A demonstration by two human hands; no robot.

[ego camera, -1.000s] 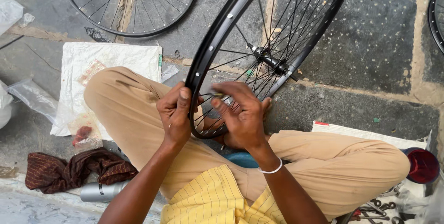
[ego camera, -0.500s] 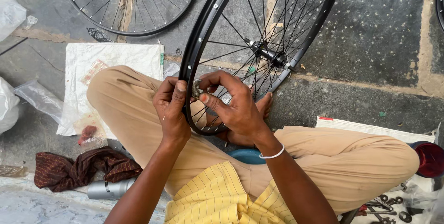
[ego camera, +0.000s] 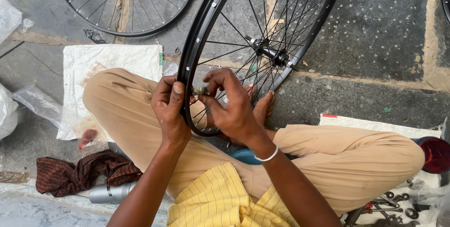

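Upright wheel point(ego camera: 206, 30) before my crossed legs. My left hand point(ego camera: 169, 109) grips its rim; my right hand point(ego camera: 232, 107) pinches a small part point(ego camera: 200, 90) just inside the rim.

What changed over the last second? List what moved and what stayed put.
The right hand shifted from spread over the spokes to pinching a small part at the inner edge of the black wheel rim. The left hand rose a little along the rim, thumb pressed near the same spot. The wheel tilted slightly. The second wheel, white sack and brown cloth stayed put.
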